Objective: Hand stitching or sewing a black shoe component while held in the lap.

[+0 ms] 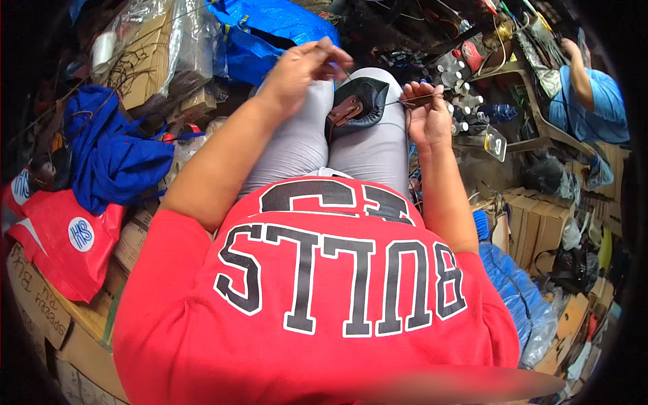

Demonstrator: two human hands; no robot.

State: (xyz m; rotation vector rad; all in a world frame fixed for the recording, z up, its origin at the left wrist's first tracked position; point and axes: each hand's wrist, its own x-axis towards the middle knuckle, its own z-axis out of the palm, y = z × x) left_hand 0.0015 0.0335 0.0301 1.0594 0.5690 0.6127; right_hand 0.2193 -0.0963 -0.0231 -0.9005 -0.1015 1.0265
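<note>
Black leather shoe upper [361,101] sits on the knees between both hands; left hand [304,67] pinches something small, right hand [425,111] curls around taut thread [405,100].

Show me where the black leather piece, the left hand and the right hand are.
black leather piece [368,101]: head view, on its black upper surface, resting on the lap.
left hand [304,67]: head view, back of the hand, fingers pinched.
right hand [426,115]: head view, middle of the hand.
</note>
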